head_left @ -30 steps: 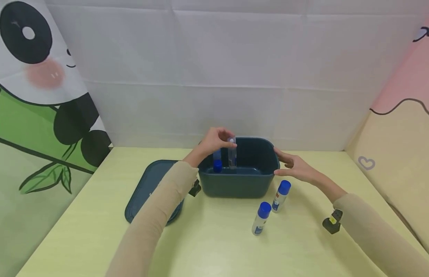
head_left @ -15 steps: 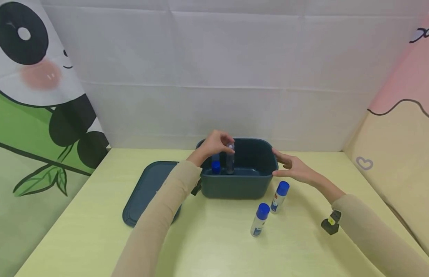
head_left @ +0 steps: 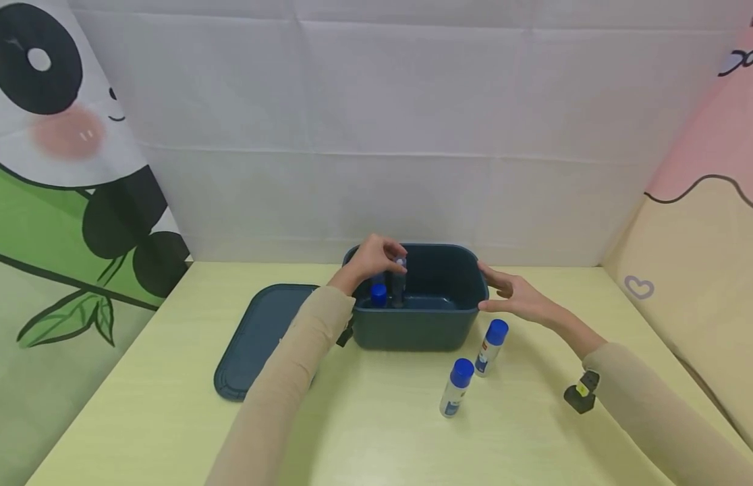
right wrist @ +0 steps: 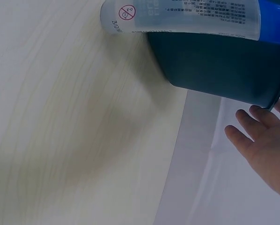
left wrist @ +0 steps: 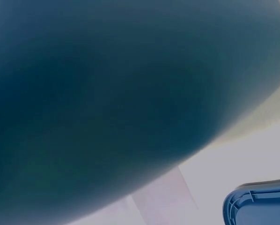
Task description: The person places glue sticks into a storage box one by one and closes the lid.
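My left hand [head_left: 376, 258] reaches over the left part of a dark teal bin [head_left: 413, 331] and holds the top of a slim clear bottle [head_left: 398, 291] upright inside it. Beside that bottle, a blue-capped item [head_left: 378, 295] is in the bin, partly behind my hand. My right hand [head_left: 515, 295] touches the bin's right side, thumb near the front corner and fingers farther back. Two clear bottles with blue caps stand in front: the nearer bottle [head_left: 455, 391] and the farther bottle [head_left: 490, 351]. A printed clear bottle [right wrist: 191, 18] crosses the right wrist view's top.
A dark teal lid [head_left: 264, 337] lies on the pale yellow table [head_left: 382, 432] left of the bin, partly under the left forearm. White cloth [head_left: 328, 135] hangs behind the table. The bin fills most of the left wrist view.
My left hand has lowered the clear bottle deeper into the bin and moved slightly left. The right hand keeps its place at the bin's side. The head view has shifted a little.
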### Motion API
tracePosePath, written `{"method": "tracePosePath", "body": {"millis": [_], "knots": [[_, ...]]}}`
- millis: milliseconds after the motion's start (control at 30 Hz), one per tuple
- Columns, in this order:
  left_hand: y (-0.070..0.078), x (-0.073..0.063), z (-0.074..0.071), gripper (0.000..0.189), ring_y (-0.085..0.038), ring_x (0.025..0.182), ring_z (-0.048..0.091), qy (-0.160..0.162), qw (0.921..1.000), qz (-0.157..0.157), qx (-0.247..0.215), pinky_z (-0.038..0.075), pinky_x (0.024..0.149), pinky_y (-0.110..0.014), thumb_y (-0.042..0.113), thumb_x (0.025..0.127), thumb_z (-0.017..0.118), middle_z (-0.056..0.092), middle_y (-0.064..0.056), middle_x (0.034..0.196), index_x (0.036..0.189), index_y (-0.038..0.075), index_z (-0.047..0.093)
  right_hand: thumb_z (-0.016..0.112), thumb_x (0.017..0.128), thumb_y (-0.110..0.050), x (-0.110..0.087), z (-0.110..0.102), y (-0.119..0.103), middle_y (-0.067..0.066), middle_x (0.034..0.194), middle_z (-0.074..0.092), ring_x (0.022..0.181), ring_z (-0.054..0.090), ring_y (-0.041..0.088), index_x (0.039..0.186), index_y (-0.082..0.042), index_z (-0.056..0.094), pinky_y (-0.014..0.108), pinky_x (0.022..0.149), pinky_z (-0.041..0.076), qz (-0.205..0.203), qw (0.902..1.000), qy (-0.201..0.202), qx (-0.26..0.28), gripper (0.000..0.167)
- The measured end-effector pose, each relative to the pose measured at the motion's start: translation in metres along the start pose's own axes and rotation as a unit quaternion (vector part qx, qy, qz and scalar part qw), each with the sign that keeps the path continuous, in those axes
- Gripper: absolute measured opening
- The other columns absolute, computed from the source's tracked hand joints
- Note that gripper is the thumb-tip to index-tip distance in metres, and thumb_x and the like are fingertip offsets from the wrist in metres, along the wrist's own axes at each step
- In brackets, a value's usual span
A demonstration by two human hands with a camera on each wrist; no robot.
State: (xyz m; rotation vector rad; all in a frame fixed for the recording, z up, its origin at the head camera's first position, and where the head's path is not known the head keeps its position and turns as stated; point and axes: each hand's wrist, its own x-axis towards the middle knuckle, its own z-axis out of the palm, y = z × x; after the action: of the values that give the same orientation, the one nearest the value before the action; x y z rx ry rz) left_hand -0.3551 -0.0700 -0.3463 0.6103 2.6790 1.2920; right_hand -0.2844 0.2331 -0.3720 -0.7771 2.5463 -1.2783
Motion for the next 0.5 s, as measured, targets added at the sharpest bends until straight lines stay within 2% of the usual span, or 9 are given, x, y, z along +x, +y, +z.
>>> {"method": "tracePosePath", "body": {"millis": [500], "knots": [[-0.0039,0.0027,0.0025,0.033,-0.023,0.096,0.06,-0.002,0.9995,-0.014,-0.029,0.049,0.085,-0.033,0.007,0.073,0.075,0.065,-0.013,0.102,0.104,0.0,0.065,0.062,0.086,-0.022,-0.0006,0.0001,0.0001,0.021,0.148,0.015,0.132,0.02,0.041,0.145,-0.005,0.012,0.056,0.102,0.023,0.003,1.0,0.002,0.001,0.08]]}}
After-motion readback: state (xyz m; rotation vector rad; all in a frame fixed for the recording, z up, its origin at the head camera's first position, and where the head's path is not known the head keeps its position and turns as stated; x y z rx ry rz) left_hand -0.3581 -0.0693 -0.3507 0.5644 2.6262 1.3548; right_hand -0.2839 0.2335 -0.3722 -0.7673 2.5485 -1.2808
